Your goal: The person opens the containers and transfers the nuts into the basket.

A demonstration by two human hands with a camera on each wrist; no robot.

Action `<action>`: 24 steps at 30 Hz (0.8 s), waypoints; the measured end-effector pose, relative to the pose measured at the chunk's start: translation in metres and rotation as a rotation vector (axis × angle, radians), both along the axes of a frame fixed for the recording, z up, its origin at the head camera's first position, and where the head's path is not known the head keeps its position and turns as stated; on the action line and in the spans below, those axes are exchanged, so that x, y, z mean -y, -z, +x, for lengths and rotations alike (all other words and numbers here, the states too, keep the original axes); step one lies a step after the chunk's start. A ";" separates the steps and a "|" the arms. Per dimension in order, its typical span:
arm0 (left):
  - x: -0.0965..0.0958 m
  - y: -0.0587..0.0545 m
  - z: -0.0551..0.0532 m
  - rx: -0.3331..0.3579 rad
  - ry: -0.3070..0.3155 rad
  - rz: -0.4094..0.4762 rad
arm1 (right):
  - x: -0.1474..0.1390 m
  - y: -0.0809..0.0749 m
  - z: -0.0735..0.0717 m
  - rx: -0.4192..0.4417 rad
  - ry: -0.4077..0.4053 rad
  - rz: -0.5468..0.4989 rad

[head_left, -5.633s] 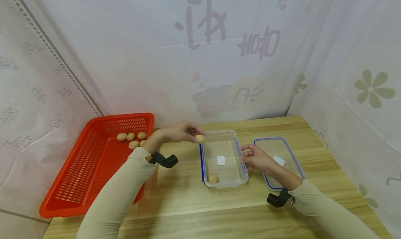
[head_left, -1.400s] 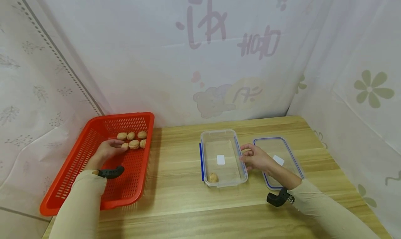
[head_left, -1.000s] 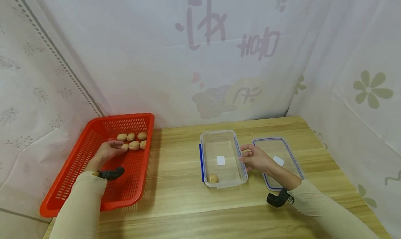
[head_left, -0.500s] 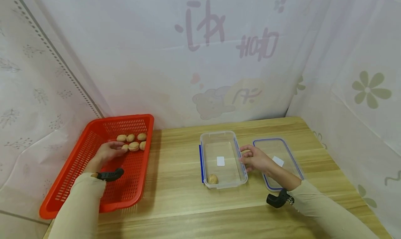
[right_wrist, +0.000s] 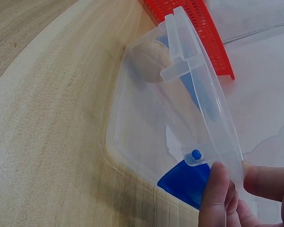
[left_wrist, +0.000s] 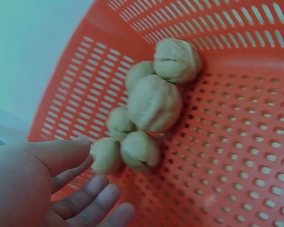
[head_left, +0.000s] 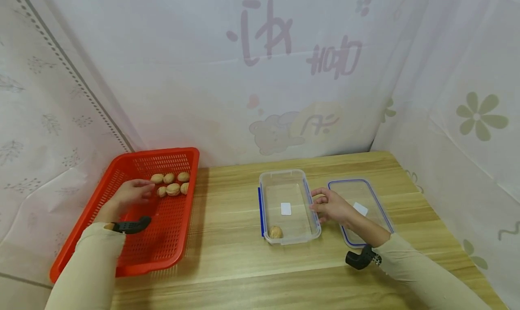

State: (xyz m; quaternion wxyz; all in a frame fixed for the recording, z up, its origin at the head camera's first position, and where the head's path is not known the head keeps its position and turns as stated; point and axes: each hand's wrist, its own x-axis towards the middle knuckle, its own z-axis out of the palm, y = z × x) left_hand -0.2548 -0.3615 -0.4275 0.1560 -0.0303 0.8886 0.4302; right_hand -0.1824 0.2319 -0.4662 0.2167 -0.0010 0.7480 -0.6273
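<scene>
My left hand is inside the red basket, its fingers apart and holding nothing. Just beyond the fingertips, several tan walnuts lie grouped at the basket's far right end. The left wrist view shows the thumb and fingers spread beside the nearest walnut. My right hand pinches the side wall of a clear plastic food container, thumb and fingers on either side of its rim in the right wrist view. One walnut sits in the container's near left corner.
Right of the container, a clear lid with a blue seal lies flat, partly under the right forearm. A blue clip flap hangs along the container's left side. The wood table ends at a patterned curtain behind and beside it.
Earliest, my left hand held a walnut at the container's rim. That hand later held a walnut in the basket, and now has let go and drawn back left. My right hand has stayed put.
</scene>
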 end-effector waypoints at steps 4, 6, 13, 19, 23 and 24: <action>0.000 -0.015 0.001 -0.025 0.026 -0.043 | -0.001 0.001 -0.001 0.000 0.002 -0.003; -0.001 -0.022 0.003 -0.046 0.044 -0.071 | -0.001 0.002 -0.001 0.005 0.006 -0.003; -0.007 -0.045 0.009 -0.151 0.111 -0.219 | -0.001 0.002 -0.001 0.003 0.002 -0.007; -0.019 -0.058 0.010 -0.224 0.170 -0.271 | 0.000 0.001 0.000 0.007 0.002 -0.015; -0.033 -0.066 0.013 -0.271 0.222 -0.308 | 0.000 0.000 0.000 0.007 0.001 -0.010; -0.037 -0.067 0.013 -0.280 0.235 -0.318 | 0.000 0.000 0.000 0.007 0.001 -0.008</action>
